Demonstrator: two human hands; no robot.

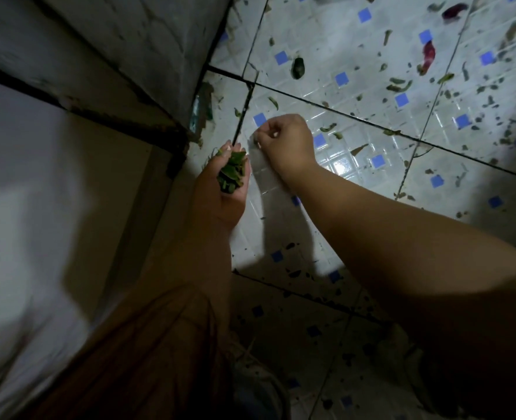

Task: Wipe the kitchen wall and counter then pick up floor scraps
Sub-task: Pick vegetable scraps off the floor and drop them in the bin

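Scraps sit bunched in the cupped left hand, just beside the right hand pinching at the floor; remaining bits, red pepper included, lie beyond it, nearer the right.

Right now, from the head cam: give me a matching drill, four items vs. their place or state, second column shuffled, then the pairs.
Items:
1. left hand
2. right hand
3. red pepper scrap
4. dark green chunk

Place or state:
A. on the floor tiles, far right, beside a blue square
B. palm up, cupping a bunch of green leaf scraps
C. on the floor tiles, just past the dark grout line beyond the hands
D. fingers curled down at the floor, near a blue square

Pairs: 1-B, 2-D, 3-A, 4-C
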